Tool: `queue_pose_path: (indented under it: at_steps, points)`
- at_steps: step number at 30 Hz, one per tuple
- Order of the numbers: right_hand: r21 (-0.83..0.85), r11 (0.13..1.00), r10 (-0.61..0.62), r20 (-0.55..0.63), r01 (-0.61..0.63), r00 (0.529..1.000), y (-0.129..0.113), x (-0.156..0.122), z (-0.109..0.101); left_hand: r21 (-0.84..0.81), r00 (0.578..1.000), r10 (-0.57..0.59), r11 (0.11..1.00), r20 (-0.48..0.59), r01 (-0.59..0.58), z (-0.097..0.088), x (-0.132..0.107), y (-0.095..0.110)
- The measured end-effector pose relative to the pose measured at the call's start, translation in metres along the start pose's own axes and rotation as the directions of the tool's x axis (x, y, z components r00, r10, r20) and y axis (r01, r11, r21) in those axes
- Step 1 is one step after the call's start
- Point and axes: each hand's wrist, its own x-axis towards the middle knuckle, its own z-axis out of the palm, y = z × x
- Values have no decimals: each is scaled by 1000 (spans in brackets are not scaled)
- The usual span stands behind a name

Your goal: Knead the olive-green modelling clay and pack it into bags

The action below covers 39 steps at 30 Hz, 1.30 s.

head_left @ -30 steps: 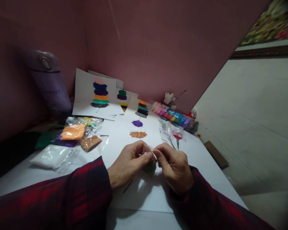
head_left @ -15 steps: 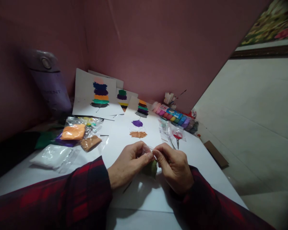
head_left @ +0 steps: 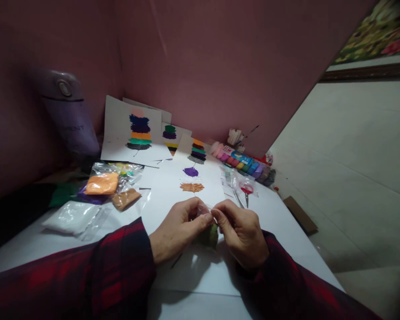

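My left hand (head_left: pixel 183 224) and my right hand (head_left: pixel 240 229) meet over the front of the table, both closed. Between them they pinch the clear top edge of a small plastic bag (head_left: pixel 209 238) with dark green clay-like material in it. The bag hangs below my fingers, and my left hand hides part of it. Just beyond my hands lies a white sheet (head_left: pixel 163 182) bearing an orange-brown ridged patch (head_left: pixel 192 187) and a purple patch (head_left: pixel 190 171).
Bags of orange (head_left: pixel 102 183), brown (head_left: pixel 126 199) and white (head_left: pixel 75 218) material lie left. Behind them stands a purple bottle (head_left: pixel 71 124). Cards with coloured bands (head_left: pixel 116 129) lean at the wall. Red-handled scissors (head_left: pixel 247 189) and a multicoloured clay pack (head_left: pixel 242 162) are right.
Almost nothing differs. My right fingertips have shifted very slightly at the bag's top edge; both hands still hold it in the same place.
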Motion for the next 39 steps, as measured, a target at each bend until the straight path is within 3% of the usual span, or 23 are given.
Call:
queue_pose_path:
  at_steps: [39]
  points:
    - [-100, 993, -48, 129, 61, 990, 0, 0, -3, 110, 998, -60, 992, 20, 57, 0, 0, 4]
